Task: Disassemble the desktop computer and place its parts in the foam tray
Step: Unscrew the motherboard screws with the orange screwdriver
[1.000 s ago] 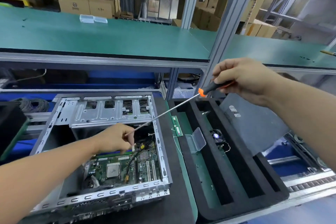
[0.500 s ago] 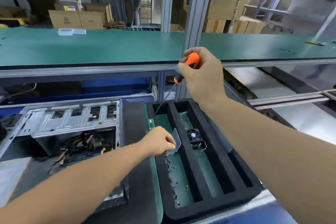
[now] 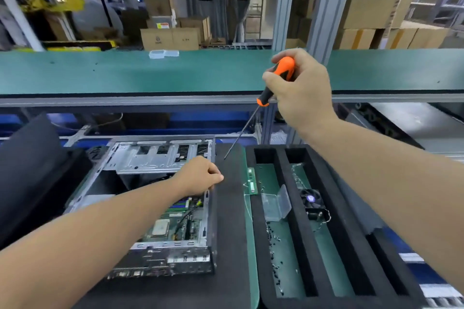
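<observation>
The desktop computer point(image 3: 160, 198) is lying open on its side at about 8 o'clock from the middle of my view, on a dark mat point(image 3: 226, 233). Its bare metal chassis is showing a perforated drive cage toward 12 o'clock and a green motherboard point(image 3: 173, 223) with a square silver chip, blue slots and a black cable toward 6 o'clock. My left hand point(image 3: 200, 175) is hovering over the case's right-hand wall with its fingers curled in; I cannot tell whether it is pinching anything. My right hand point(image 3: 298, 88) is gripping the orange-and-black handle of a screwdriver point(image 3: 273, 83) up at 1 o'clock, its thin shaft slanting down toward 7 o'clock, the tip ending above the mat between the case and the foam tray point(image 3: 283, 208).

The black foam tray is sitting at 4 o'clock, just beside the mat. Its left slot is holding a green memory stick point(image 3: 252, 180), an open clear plastic box point(image 3: 275, 204) and scattered small dark screws point(image 3: 275, 238); the next slot is holding a small fan point(image 3: 312, 202) with thin wires.

My left forearm is covering part of the motherboard, and my right forearm is cutting off the tray's far-right slots. The fan's centre label is too blurred to read. The printing on the cardboard boxes point(image 3: 170, 37) behind the green bench is unreadable.
</observation>
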